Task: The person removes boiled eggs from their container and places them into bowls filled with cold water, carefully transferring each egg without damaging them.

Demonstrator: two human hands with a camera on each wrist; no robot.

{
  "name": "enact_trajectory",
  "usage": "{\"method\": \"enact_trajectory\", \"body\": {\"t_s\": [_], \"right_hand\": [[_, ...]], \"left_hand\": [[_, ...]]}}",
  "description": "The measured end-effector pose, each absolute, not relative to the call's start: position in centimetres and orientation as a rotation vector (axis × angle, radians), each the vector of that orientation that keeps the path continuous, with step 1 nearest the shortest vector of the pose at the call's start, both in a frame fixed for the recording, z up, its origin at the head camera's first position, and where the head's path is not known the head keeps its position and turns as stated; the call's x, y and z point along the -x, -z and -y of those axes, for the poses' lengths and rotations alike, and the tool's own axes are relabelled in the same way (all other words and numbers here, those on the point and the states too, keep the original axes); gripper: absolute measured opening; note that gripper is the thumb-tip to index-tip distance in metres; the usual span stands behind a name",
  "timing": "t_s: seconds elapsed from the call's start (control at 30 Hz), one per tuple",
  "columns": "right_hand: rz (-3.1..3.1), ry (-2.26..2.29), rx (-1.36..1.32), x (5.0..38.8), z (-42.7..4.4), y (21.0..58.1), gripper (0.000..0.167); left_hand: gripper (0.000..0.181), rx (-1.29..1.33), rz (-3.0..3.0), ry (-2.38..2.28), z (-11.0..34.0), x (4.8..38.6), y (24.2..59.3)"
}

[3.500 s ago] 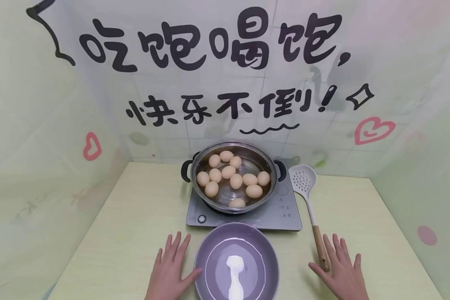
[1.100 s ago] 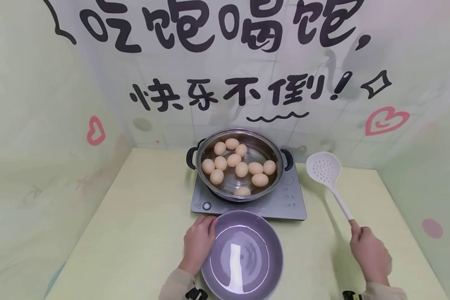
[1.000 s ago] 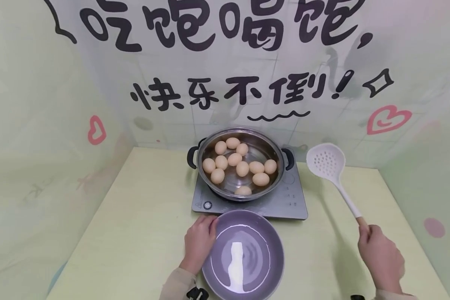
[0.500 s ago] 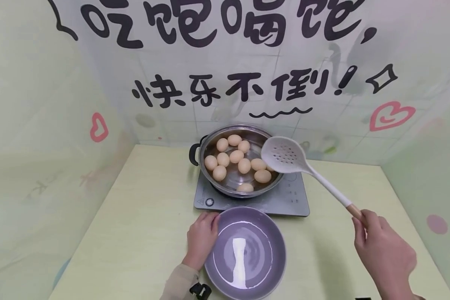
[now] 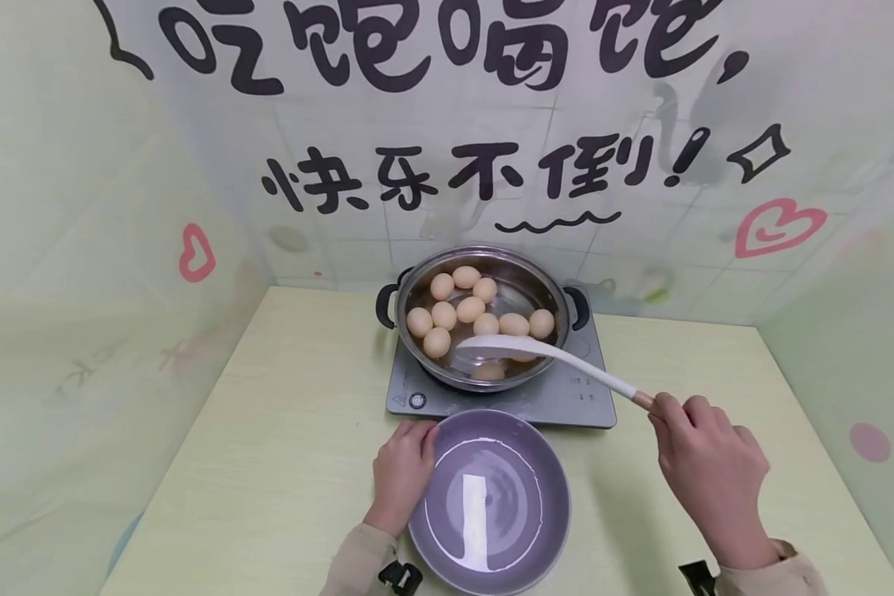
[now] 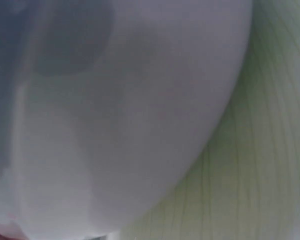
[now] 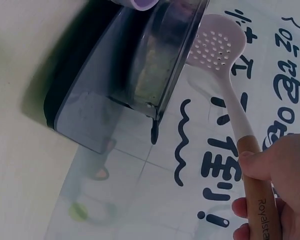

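Note:
My right hand [image 5: 715, 472] grips the wooden handle of a slotted ladle [image 5: 592, 369]. In the right wrist view the pale perforated head of the ladle [image 7: 217, 44] shows, with the thumb along the handle. The ladle's head is tilted over the front of a steel pot [image 5: 408, 338], low among the eggs [image 5: 471, 310], and partly covers one or two of them. Several brown eggs lie in liquid in the pot. My left hand [image 5: 402, 476] holds the upper left rim of a purple bowl [image 5: 559, 505], whose outer wall fills much of the left wrist view.
The pot has black side handles [image 5: 579, 309] and stands on a grey induction cooker [image 5: 599, 406]. The bowl sits directly in front of the cooker on a pale wood-look table [image 5: 268, 463]. A printed sheet [image 5: 328, 273] hangs behind and at both sides.
My right hand has picked the ladle up from the table and swung it left, down into the pot. My left hand has gone from lying beside the bowl to holding its rim.

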State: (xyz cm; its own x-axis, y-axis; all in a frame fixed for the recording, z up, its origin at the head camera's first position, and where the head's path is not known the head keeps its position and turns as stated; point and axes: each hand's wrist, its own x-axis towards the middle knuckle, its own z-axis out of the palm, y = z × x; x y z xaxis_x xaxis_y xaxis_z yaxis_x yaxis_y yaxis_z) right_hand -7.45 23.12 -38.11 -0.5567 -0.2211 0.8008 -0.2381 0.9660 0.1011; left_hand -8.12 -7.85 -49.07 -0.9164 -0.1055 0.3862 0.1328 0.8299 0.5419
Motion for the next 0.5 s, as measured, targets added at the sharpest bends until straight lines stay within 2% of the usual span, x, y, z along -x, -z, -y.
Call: {"method": "enact_trajectory", "body": {"t_s": [0.5], "right_hand": [[2.189, -0.033, -0.399, 7.91, -22.26, 38.35, 0.037]], "left_hand": [[0.011, 0.022, 2.612, 0.814, 7.77, 8.1, 49.0]]}}
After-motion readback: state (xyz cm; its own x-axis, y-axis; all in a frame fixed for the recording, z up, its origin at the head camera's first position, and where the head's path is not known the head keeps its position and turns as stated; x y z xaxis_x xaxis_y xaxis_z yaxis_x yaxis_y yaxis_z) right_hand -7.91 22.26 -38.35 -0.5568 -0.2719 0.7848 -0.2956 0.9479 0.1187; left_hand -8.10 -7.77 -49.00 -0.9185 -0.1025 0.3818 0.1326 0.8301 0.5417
